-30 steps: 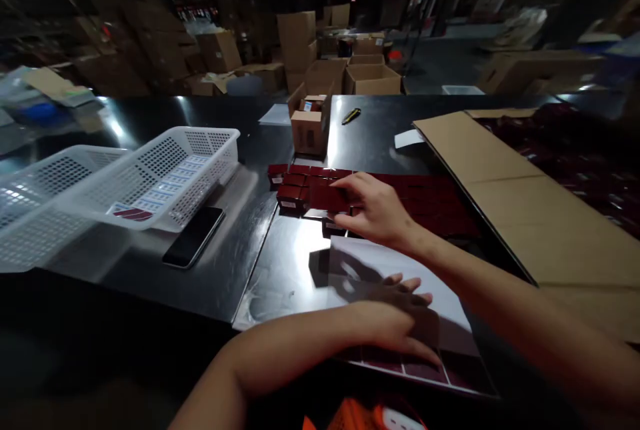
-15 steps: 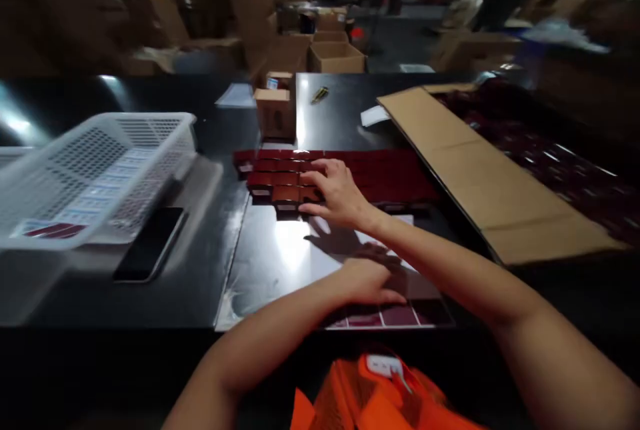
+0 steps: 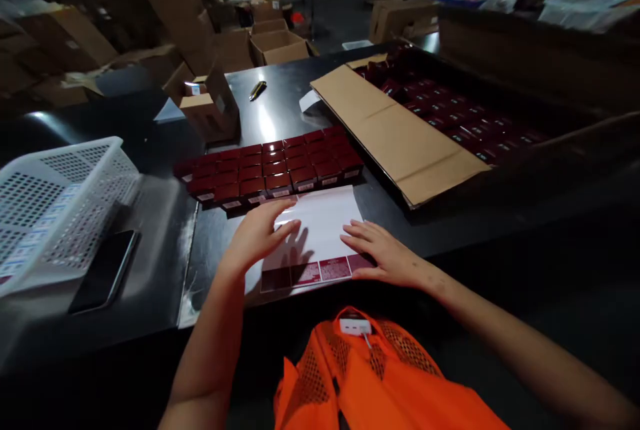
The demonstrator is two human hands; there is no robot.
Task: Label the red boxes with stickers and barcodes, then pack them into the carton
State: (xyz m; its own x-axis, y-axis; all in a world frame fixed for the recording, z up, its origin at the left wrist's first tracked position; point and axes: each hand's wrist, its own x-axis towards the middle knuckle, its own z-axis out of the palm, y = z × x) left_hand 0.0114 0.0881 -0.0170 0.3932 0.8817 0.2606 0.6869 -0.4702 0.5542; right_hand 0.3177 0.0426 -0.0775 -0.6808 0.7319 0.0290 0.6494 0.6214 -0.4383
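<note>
A white label sheet (image 3: 320, 227) with a row of dark red stickers along its near edge lies on the black table. My left hand (image 3: 257, 233) rests flat on the sheet's left side, fingers apart. My right hand (image 3: 383, 253) lies on its right near corner, fingers spread by the stickers. Just beyond the sheet stands a block of several small dark red boxes (image 3: 273, 170) in tidy rows. Neither hand holds anything.
A white mesh basket (image 3: 55, 207) with labels inside sits at the left, a black phone (image 3: 103, 273) beside it. A large open carton (image 3: 450, 117) full of red boxes lies at the right. A small cardboard box (image 3: 207, 110) and a pen-like tool (image 3: 257, 90) stand farther back.
My right hand has left the red boxes and come back onto the sheet's right corner. My left hand has shifted to the sheet's left side. The camera view has swung rightward and down.
</note>
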